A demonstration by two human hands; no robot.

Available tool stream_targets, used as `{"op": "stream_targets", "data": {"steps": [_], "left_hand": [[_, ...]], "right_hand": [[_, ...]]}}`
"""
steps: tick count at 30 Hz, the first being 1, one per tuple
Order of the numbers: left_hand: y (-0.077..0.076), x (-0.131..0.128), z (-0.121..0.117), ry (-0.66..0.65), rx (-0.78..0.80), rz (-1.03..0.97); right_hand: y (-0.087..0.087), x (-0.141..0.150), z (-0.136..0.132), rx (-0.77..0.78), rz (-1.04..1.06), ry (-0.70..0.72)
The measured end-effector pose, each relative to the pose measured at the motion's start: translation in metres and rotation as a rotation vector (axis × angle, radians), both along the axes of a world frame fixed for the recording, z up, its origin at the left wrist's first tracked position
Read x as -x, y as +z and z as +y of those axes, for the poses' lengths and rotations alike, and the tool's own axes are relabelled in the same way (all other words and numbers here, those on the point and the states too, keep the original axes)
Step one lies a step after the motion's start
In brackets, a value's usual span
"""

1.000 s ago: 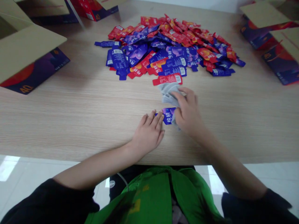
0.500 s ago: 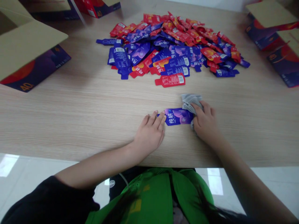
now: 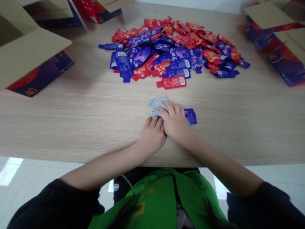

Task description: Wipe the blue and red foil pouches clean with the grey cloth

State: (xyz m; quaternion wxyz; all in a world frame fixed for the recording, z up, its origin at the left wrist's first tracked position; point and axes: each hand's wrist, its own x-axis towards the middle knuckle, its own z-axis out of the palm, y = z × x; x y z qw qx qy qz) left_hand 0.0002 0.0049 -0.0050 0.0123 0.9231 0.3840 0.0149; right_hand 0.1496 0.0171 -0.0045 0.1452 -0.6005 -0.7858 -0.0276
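Note:
A purple sachet (image 3: 191, 116) lies flat on the table in front of me, largely hidden under my right hand; only its right end shows plainly. My right hand (image 3: 175, 122) is closed on a folded grey cloth (image 3: 157, 105) and presses it over the sachet's left part. My left hand (image 3: 152, 133) lies beside it with fingers stretched out, the tips at the sachet's left end. The two hands touch or nearly touch.
Beyond the hands is a heap of red and purple sachets (image 3: 176, 47), with one red sachet (image 3: 172, 82) at its near edge. Open cartons stand at the left (image 3: 45, 74) and right (image 3: 287, 65). The wooden table's (image 3: 71, 136) front edge is close to my body.
My right hand has slid the cloth leftward along the sachet, from its right end to beside my left hand. My left hand has stayed in place. The view has shifted slightly.

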Motion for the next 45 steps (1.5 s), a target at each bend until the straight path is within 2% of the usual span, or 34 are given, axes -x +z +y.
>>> {"op": "stream_targets", "data": {"steps": [3, 13, 16, 18, 21, 24, 27, 30, 33, 39, 42, 45], "left_hand": [[0.0, 0.0, 0.0, 0.003, -0.004, -0.007], [0.001, -0.001, -0.001, -0.009, 0.0, 0.021], [0.0, -0.001, -0.001, -0.009, -0.016, 0.014], [-0.002, -0.001, -0.001, -0.009, -0.026, 0.011], [-0.003, -0.001, 0.0, -0.016, -0.04, 0.007], [-0.004, -0.001, 0.0, -0.019, -0.053, -0.002], [-0.003, -0.001, 0.0, -0.004, -0.049, -0.001], [-0.002, -0.001, 0.0, 0.002, -0.031, 0.006], [-0.002, 0.0, -0.001, -0.002, -0.027, 0.005], [0.0, -0.001, 0.0, -0.014, -0.024, -0.003], [0.0, -0.001, -0.001, -0.016, -0.018, -0.013], [-0.002, -0.001, -0.001, -0.013, -0.027, -0.014]], "right_hand": [[-0.006, -0.009, -0.004, 0.044, -0.073, -0.017], [-0.012, -0.082, -0.03, 0.05, -0.137, -0.294], [-0.012, -0.105, -0.025, 0.085, -0.127, -0.298], [-0.006, -0.114, -0.017, 0.099, -0.075, -0.256], [0.01, -0.105, -0.004, 0.029, 0.027, -0.181], [0.019, -0.067, 0.003, -0.029, 0.081, -0.094], [0.012, -0.027, 0.004, 0.042, 0.028, -0.012], [-0.001, -0.012, 0.001, 0.08, -0.067, 0.021], [-0.005, -0.024, -0.005, 0.066, -0.101, -0.073], [-0.007, -0.081, -0.016, 0.066, -0.077, -0.249], [-0.006, -0.104, -0.011, 0.071, -0.026, -0.252], [0.004, -0.1, -0.006, 0.025, 0.062, -0.203]]}}
